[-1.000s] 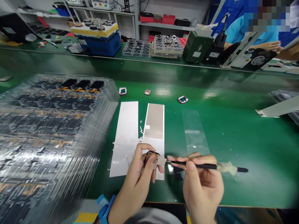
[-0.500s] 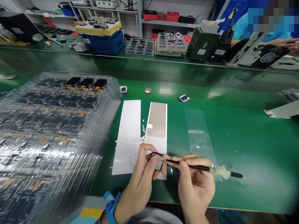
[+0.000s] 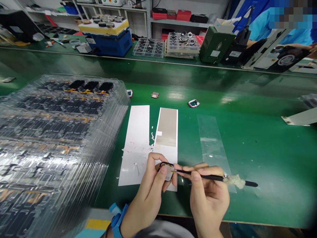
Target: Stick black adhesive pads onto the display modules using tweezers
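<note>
My left hand (image 3: 151, 188) pinches a small square screen module (image 3: 169, 172) between thumb and fingers. Its back is silvery, with a black rim or cable along the top and a bit of amber flex at the right edge. In my right hand (image 3: 210, 191) are slim black tweezers (image 3: 210, 177), held almost level, their rear wrapped in frayed whitish material. The metal tip meets the module's right edge by the flex; what it grips there is too small to tell. Both hands are over the lower end of a white sheet with a grey-brown film (image 3: 167, 127).
Stacked clear trays (image 3: 99, 129) of screen modules rise on the left. Another white sheet (image 3: 137, 138) with scraps lies beside them, and a clear plastic strip (image 3: 211, 135) to the right. Beyond are a small module (image 3: 155, 95) and a pink-rimmed case (image 3: 193, 103). A co-worker's blue sleeve shows at the back right.
The view has shifted very slightly. Both hands keep the same hold, with the tweezer tip still at the module's right edge.
</note>
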### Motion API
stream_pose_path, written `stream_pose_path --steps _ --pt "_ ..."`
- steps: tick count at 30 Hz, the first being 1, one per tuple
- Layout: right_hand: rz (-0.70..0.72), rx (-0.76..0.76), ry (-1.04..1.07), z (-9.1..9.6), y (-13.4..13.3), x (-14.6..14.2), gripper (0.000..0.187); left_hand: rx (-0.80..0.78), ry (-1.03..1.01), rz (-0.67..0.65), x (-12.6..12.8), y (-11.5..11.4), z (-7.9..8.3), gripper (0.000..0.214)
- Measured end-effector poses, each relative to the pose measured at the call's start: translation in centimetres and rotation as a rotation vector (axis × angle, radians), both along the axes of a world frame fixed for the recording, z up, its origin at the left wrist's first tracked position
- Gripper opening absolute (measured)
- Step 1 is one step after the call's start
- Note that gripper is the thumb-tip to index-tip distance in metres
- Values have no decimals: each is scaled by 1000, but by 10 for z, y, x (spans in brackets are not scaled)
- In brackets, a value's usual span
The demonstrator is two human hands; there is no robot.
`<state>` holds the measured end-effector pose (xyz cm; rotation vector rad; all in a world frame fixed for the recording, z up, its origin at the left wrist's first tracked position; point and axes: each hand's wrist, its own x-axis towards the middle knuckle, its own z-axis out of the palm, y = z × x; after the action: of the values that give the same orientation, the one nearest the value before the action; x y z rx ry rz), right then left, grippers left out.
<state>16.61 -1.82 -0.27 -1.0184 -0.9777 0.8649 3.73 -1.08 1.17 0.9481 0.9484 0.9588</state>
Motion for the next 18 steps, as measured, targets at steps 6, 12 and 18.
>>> stream_pose_path --steps 6,12,18 --pt "-13 27 -5 0 1 0 14 3 7 26 1 -1 -2 24" --pt "-31 9 -7 0 1 0 13 5 24 16 1 0 0 25" --pt "2 1 18 -1 1 0 15 21 -4 50 3 0 -3 25"
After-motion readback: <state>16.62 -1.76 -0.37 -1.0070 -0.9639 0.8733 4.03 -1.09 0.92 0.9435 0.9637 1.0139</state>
